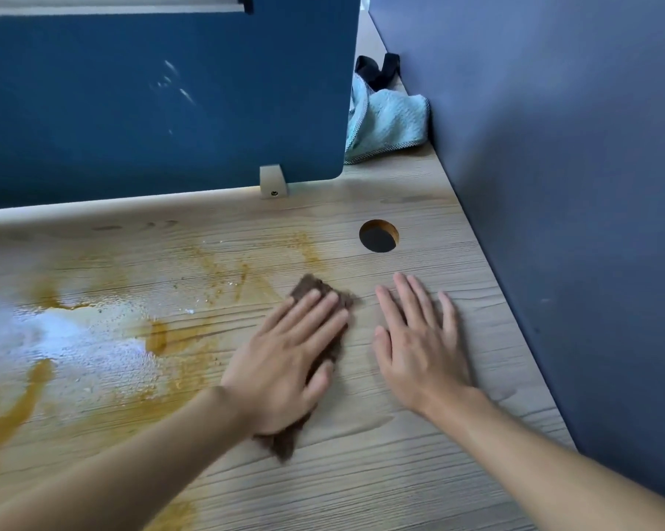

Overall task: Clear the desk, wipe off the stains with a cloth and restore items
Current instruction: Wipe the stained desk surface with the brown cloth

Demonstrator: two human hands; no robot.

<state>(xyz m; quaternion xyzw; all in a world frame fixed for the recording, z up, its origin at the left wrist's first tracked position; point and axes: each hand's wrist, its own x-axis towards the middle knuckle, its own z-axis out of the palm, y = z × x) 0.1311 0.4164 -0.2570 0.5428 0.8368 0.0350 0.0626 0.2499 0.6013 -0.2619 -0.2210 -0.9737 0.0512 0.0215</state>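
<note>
My left hand (288,358) lies flat with straight fingers on a brown cloth (311,287), pressing it onto the wooden desk (399,473); the cloth pokes out past the fingertips and under the wrist. Orange-yellow stains (158,339) and a wet, shiny patch (74,339) spread over the desk to the left of the cloth. My right hand (419,339) rests palm down with spread fingers on the dry wood just right of the cloth, holding nothing.
A blue divider panel (162,101) stands along the back edge on a grey bracket (273,182). A grey-blue partition (572,166) walls the right side. A round cable hole (378,236) lies beyond my right hand. A light blue towel (388,122) and a black strap (378,70) sit in the far corner.
</note>
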